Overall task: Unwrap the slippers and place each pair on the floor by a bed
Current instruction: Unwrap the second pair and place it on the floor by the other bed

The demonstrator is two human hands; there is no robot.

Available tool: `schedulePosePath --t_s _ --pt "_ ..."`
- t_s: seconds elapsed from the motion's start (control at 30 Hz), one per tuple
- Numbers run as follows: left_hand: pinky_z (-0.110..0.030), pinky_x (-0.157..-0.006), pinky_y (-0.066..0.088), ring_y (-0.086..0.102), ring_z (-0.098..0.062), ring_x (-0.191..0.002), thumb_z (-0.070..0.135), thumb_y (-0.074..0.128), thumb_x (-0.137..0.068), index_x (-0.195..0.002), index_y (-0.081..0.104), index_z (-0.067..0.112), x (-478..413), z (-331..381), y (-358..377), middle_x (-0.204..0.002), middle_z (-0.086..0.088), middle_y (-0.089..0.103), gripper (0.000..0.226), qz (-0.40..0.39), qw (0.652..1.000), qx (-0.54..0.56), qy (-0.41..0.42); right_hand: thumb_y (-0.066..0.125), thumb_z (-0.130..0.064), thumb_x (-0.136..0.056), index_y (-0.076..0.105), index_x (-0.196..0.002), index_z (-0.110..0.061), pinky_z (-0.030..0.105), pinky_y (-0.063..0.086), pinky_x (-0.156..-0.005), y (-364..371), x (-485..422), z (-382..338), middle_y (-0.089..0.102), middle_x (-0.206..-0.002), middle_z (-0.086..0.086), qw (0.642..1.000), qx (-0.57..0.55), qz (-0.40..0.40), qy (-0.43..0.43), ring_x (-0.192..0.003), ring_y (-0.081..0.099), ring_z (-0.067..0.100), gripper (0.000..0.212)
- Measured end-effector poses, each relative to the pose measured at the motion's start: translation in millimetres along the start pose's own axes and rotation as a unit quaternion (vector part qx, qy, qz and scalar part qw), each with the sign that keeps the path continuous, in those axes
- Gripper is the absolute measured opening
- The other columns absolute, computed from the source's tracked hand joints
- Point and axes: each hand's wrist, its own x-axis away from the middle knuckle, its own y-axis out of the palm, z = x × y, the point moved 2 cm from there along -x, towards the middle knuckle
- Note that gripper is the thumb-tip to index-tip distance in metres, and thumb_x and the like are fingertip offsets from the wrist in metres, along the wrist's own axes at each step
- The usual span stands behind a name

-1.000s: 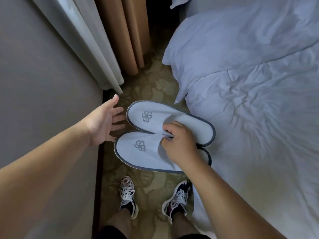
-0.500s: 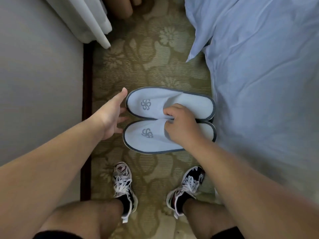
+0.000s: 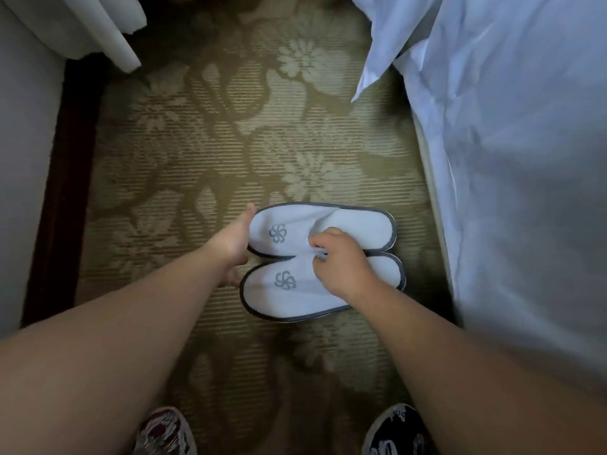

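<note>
Slippers [image 3: 348,224] are side by side, toes pointing left, low over the flowery carpet [image 3: 230,142] just left of the bed [image 3: 509,159]. Can't tell if they're actually touching down. Right hand [image 3: 341,261] pinches both uppers where they meet. Left hand [image 3: 235,244] is flat, fingers straight, against the toe ends.

Slippers [image 3: 354,224] side by side; wall [image 3: 23,159] to left; bed [image 3: 525,159] to right.
</note>
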Motion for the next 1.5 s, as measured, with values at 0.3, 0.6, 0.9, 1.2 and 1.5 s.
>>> schedulePosePath --t_s 0.3,0.6,0.9,1.2,1.5 --pt "-0.045 -0.087 0.048 0.058 -0.025 -0.111 0.083 0.031 -0.081 -0.135 0.054 0.025 -67.5 -19.5 21.6 -0.128 -0.003 0.06 0.082 0.052 0.996 -0.057 0.036 0.056 -0.005 -0.088 0.061 -0.126 -0.014 0.028 0.043 -0.096 39.4 -17.8 68.4 0.05 -0.123 0.003 0.992 0.053 -0.097 0.055 -0.108 0.054 0.022 0.039" --pt "-0.046 -0.11 0.033 0.039 -0.035 -0.134 0.062 0.023 -0.098 -0.147 0.036 0.007 -73.6 -6.4 36.7 -0.152 -0.018 0.035 0.075 0.086 0.963 -0.254 0.042 0.056 -0.006 -0.092 0.059 -0.128 -0.018 0.03 0.042 -0.098 35.4 -20.4 96.3 0.044 -0.129 -0.002 0.987 0.075 -0.108 0.092 -0.111 0.051 0.022 0.039" --pt "-0.045 -0.114 0.027 0.031 -0.035 -0.14 0.057 0.024 -0.1 -0.147 0.034 0.004 -81.8 -3.1 27.2 -0.156 -0.02 0.027 0.072 0.117 0.951 -0.281 0.055 0.064 -0.006 -0.082 0.061 -0.126 -0.027 0.021 0.046 -0.051 7.2 -37.5 108.2 0.05 -0.134 0.001 0.981 -0.038 -0.055 0.181 -0.073 0.059 0.011 0.049" --pt "-0.047 -0.114 0.027 0.026 -0.034 -0.143 0.064 0.028 -0.096 -0.152 0.027 0.012 -89.9 -2.3 31.9 -0.16 -0.013 0.02 0.076 0.087 0.982 -0.159 0.045 0.045 -0.066 -0.089 0.036 -0.145 -0.013 0.051 0.044 -0.102 -4.9 -38.6 136.0 0.047 -0.14 0.011 0.868 -0.214 0.032 0.448 -0.118 0.051 0.035 0.078" --pt "-0.053 -0.113 0.019 0.016 -0.039 -0.145 0.066 0.022 -0.096 -0.153 0.018 0.01 -86.7 35.5 54.8 -0.161 -0.017 0.01 0.08 0.079 0.977 -0.184 0.07 0.032 -0.069 -0.093 0.029 -0.152 -0.013 0.046 0.026 -0.115 -30.0 -68.4 132.9 0.026 -0.159 0.01 0.852 -0.263 0.071 0.447 -0.142 0.031 0.032 0.082"
